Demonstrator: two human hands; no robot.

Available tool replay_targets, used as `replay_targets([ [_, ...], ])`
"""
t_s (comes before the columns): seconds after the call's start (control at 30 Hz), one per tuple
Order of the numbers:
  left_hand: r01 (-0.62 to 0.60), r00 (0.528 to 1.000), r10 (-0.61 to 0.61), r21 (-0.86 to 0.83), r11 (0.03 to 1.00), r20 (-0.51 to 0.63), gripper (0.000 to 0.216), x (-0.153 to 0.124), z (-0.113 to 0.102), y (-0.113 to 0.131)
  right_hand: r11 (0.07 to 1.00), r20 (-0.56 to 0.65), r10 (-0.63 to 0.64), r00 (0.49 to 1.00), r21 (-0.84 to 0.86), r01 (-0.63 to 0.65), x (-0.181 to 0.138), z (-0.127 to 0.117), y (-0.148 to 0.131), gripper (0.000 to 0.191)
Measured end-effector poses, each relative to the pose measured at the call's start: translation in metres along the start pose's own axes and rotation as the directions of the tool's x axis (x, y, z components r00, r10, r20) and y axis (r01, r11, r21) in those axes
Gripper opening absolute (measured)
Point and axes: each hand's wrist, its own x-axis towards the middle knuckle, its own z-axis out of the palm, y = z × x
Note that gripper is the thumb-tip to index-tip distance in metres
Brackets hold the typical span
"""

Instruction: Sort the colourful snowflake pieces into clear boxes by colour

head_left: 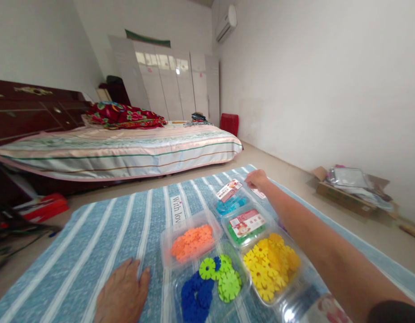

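Note:
My left hand (121, 291) lies flat on the striped cloth, fingers stretched out, left of the clear plastic boxes. My right hand (257, 179) reaches to the far end of the boxes. Its fingers are curled beside a label card; what they hold, if anything, is hidden. Nearest it is a box with light-blue pieces (232, 205) and a printed label (229, 190). Closer to me come a labelled box of green pieces (246, 226), orange flower-shaped pieces (194, 242), yellow pieces (271, 264), and a box with dark-blue pieces (196, 296) and lime-green pieces (229, 285).
The blue-and-white striped cloth (103, 242) covers the surface under the boxes. A bed (153, 152) stands behind it. A cardboard box (352, 197) with clear plastic items sits on the floor at right. A clear lid (295, 309) lies at the near right.

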Motion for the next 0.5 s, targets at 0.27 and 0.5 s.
replay_targets([
  [0.27, 0.007, 0.999, -0.007, 0.007, 1.000, 0.040, 0.060, 0.000, -0.003, 0.002, 0.970, -0.070, 0.096, 0.993, -0.219, -0.109, -0.002, -0.054, 0.013, 0.033],
  [0.5, 0.006, 0.998, -0.008, 0.030, 1.000, 0.069, 0.058, 0.002, -0.008, 0.004, 0.888, 0.131, 0.128, 0.983, -0.457, -0.055, -0.035, -0.060, 0.027, 0.027],
])
